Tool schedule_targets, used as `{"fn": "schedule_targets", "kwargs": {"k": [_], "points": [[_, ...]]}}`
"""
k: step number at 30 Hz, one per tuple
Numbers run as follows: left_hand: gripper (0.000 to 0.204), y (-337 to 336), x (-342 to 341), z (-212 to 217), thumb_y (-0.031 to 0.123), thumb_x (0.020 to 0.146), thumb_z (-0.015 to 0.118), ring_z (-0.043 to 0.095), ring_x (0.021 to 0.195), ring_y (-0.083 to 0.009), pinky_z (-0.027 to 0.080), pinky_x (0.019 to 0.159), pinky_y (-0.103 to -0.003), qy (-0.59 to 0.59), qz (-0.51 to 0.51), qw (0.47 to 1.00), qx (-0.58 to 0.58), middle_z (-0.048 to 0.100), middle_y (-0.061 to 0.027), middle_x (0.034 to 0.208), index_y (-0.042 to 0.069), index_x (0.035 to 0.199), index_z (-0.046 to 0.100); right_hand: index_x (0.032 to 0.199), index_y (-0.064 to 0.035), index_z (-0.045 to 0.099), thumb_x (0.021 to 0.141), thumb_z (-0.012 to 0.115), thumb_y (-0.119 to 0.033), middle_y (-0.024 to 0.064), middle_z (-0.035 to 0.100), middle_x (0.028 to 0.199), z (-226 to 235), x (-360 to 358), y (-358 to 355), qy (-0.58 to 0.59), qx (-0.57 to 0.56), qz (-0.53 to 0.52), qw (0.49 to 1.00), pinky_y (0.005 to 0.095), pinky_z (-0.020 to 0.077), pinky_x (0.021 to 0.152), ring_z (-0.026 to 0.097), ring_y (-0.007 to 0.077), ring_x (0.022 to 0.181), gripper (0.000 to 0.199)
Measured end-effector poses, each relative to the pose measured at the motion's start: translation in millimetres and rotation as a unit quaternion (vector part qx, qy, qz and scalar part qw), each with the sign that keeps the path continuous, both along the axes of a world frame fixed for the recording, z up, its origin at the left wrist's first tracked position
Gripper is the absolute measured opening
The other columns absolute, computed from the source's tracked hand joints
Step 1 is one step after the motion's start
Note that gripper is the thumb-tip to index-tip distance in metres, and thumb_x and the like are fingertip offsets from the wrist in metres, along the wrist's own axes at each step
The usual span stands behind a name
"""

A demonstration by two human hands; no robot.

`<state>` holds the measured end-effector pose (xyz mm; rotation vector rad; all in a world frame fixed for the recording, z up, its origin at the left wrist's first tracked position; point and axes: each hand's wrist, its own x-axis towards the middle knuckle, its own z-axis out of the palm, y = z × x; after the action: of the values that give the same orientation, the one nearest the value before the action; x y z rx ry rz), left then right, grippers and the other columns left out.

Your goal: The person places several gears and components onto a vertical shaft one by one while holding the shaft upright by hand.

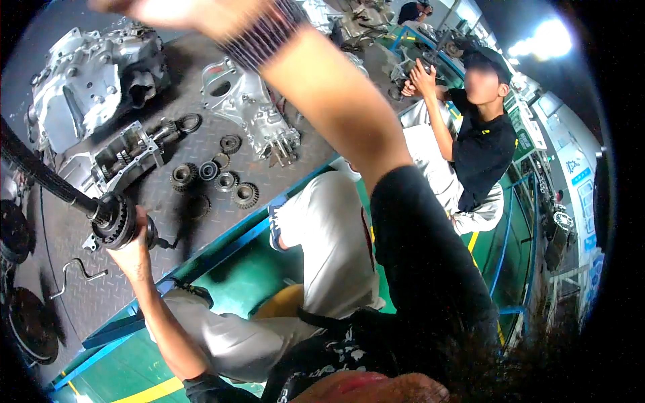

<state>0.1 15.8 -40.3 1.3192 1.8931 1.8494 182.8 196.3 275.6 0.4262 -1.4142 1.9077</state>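
Note:
My left hand (136, 252) is wrapped round a dark gear assembly (115, 225) above the metal-topped bench. A long dark shaft (47, 178) runs from that gear up to the left edge of the picture. My right hand (185, 15) is raised at the top, smeared by motion and partly cut off, so its fingers cannot be made out. A ribbed black band (263, 35) circles the right wrist. Close beyond my left hand sits an opened housing (124, 158) with a geared shaft in it. Several loose gears (225, 181) lie to its right.
A large silver gearbox casing (94, 84) stands far left, with another casing (259, 121) near the middle. A bent metal crank (74, 275) lies left of my left arm. The bench has a blue edge (232, 245). Another person (480, 148) sits at the right, hands raised.

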Motion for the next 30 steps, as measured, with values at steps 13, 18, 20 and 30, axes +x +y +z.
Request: {"fn": "schedule_targets", "kwargs": {"k": [13, 18, 20, 30], "points": [[0.041, -6, -2, 6, 0.01, 0.079, 0.09, 0.07, 0.097, -0.0159, 0.053, 0.097, -0.033, 0.048, 0.022, 0.998, -0.032, 0.076, -0.0041, 0.107, 0.003, 0.114, 0.07, 0.147, 0.0042, 0.048, 0.111, 0.03, -0.045, 0.0283, 0.042, 0.159, -276, 198, 30, 0.119, -0.445, 0.006, 0.888, 0.0469, 0.0377, 0.118, 0.037, 0.0435, 0.149, 0.063], [0.038, -10, 4, 7, 0.012, 0.084, 0.089, 0.069, 0.099, -0.0146, 0.051, 0.101, -0.033, -0.025, 0.027, 0.999, -0.012, 0.076, -0.0041, 0.109, 0.002, 0.115, 0.07, 0.161, 0.0051, 0.029, 0.112, 0.028, -0.034, 0.0236, 0.028, 0.17, -261, 186, 28, 0.228, -0.449, 0.04, 0.863, 0.0499, 0.016, 0.133, 0.022, 0.0382, 0.159, 0.063], [0.037, -9, 2, 7, 0.013, 0.084, 0.088, 0.069, 0.099, -0.0146, 0.051, 0.101, -0.033, -0.006, 0.028, 1.0, -0.006, 0.076, -0.0041, 0.109, 0.002, 0.115, 0.071, 0.164, 0.0047, 0.022, 0.108, 0.033, -0.03, 0.0218, 0.023, 0.172, -259, 184, 28, 0.243, -0.427, 0.052, 0.869, 0.0473, 0.0133, 0.133, 0.018, 0.0356, 0.161, 0.066], [0.036, 0, 17, 15, 0.012, 0.084, 0.088, 0.069, 0.097, -0.0141, 0.052, 0.098, -0.032, 0.006, 0.02, 1.0, -0.018, 0.076, -0.0038, 0.108, 0.001, 0.114, 0.071, 0.166, 0.0025, 0.013, 0.102, 0.037, -0.016, 0.0183, 0.013, 0.175, -254, 196, 27, 0.238, -0.363, 0.033, 0.9, 0.0464, 0.0155, 0.133, 0.013, 0.0338, 0.162, 0.071]]}}
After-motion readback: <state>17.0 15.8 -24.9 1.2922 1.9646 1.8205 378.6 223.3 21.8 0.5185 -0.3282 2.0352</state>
